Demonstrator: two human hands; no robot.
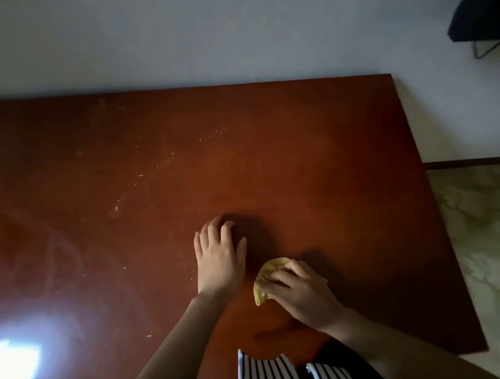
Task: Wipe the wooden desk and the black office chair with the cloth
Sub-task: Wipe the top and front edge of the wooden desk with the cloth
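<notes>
On the near middle of the wooden desk (299,156), the right hand (305,295) presses down on a bunched yellow cloth (265,280), fingers curled together over it. Just to the left, the left hand (219,256) rests flat on the bare wood, fingers slightly spread, holding nothing. Pale scuffs and dust streaks show farther left and toward the far side. The cloth looks soft and light, likely to bunch and slip; a broad palm over its middle should keep it spread. A dark shape (481,4) at far right may be the chair.
</notes>
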